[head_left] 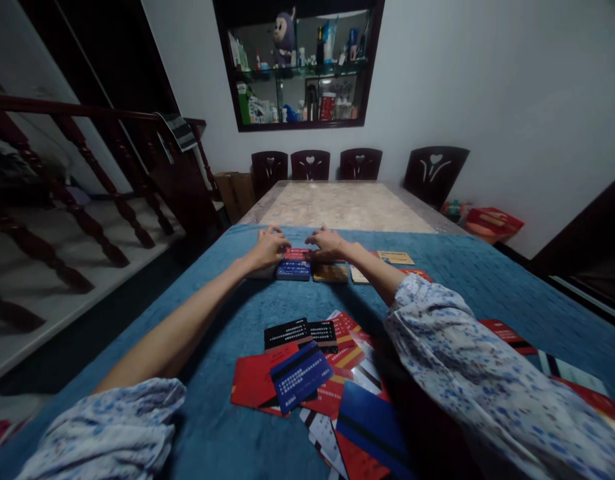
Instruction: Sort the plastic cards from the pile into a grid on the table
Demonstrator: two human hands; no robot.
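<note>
Both my arms reach far forward over a blue cloth [227,293]. My left hand [268,245] and my right hand [326,241] rest side by side with fingers curled down on a red card [297,254] at the far end of a row of cards. Just below it lie a blue card [294,270] and a brown card [330,273]. More cards, tan [396,257] and red, lie to the right of my right forearm. A loose heap of red, blue and black cards [312,373] lies close to me between my sleeves.
Beyond the blue cloth the marble table top [342,203] shows, with several dark chairs [310,164] around it. A wall cabinet [300,63] holds bottles. A wooden stair railing [87,153] stands at left. Red boxes [492,223] sit on the floor at right.
</note>
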